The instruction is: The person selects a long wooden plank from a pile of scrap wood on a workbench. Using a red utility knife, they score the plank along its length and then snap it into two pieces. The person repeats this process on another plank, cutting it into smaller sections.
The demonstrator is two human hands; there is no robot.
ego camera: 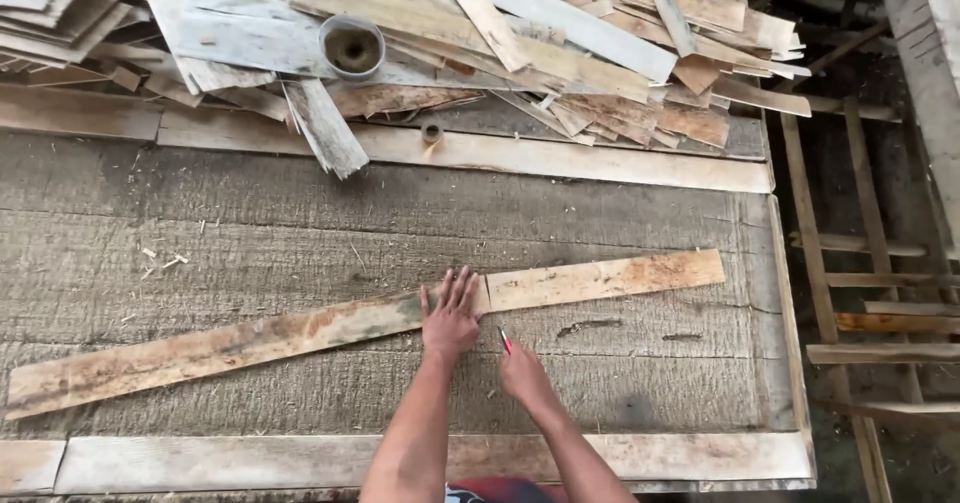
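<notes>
While the left hand [451,315] lies flat, fingers spread, on a long thin wooden plank [300,335] set diagonally across the worn workbench [250,223], the right hand [522,371] sits just beside it, closed round a small red pencil [505,339] w/ tip near the plank's lower edge — scrap boards [560,43] piled at the bench's far side, a grey round pot [352,48] among them
</notes>
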